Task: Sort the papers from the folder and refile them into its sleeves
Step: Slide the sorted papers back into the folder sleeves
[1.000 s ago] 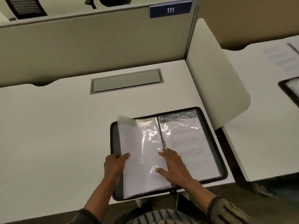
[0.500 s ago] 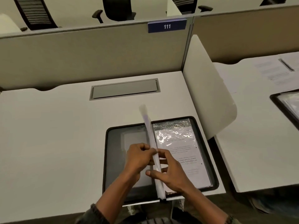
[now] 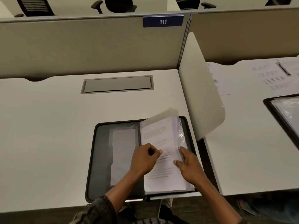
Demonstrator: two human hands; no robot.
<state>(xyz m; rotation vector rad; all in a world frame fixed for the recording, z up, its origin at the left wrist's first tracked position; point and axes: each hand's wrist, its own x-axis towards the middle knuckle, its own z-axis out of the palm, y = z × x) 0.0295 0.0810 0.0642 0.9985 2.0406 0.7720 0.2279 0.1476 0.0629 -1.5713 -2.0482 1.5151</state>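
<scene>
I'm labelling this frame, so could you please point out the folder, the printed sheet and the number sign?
folder (image 3: 102, 159), head view, dark left inner cover
printed sheet (image 3: 159, 135), head view, upper text area
number sign (image 3: 163, 21), head view, on the digits

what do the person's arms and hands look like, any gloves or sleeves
No gloves, rings or watch show: the left hand and right hand are bare, forearms too. The left sleeve is a knit, mottled dark brown and grey, pushed up near the elbow.

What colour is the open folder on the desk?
Folder: dark grey inside, black edge; head view.
</scene>
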